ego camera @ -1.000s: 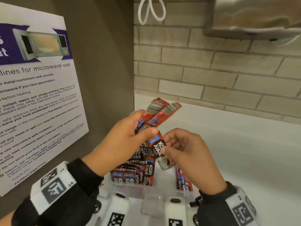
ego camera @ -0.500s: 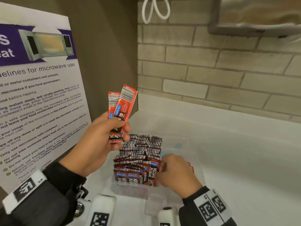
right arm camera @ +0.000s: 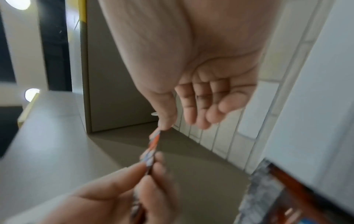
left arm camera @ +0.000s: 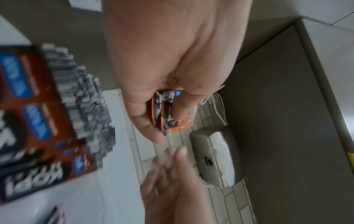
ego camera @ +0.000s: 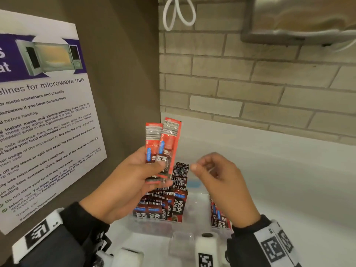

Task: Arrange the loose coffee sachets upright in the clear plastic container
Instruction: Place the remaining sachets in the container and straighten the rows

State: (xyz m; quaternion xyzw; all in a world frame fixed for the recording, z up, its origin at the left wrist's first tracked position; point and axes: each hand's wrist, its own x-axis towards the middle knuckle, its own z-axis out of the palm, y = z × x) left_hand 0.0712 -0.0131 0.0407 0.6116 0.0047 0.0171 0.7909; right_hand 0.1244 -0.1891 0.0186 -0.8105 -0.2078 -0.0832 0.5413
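My left hand [ego camera: 133,178] holds two red coffee sachets [ego camera: 163,149] upright above the clear plastic container [ego camera: 196,209]. Several sachets [ego camera: 165,205] stand upright in rows on the container's left side, and a few more sachets [ego camera: 219,216] lean at its right end. My right hand [ego camera: 217,174] hovers just right of the held sachets with loosely curled fingers and nothing in it. In the right wrist view the right hand [right arm camera: 201,94] has its thumb tip close to the held sachets [right arm camera: 152,147]. The left wrist view shows the left hand [left arm camera: 172,60] pinching the sachets [left arm camera: 168,112].
The container sits on a white counter [ego camera: 279,180] in a corner. A microwave-use poster [ego camera: 48,122] hangs on the brown left wall, with a brick-tiled wall [ego camera: 250,83] behind. A metal dispenser [ego camera: 298,20] and a white cable loop [ego camera: 179,14] hang above.
My right hand took one sachet from the left hand, lowered it into the container, and has come back up empty. The left hand's sachets turned upright.
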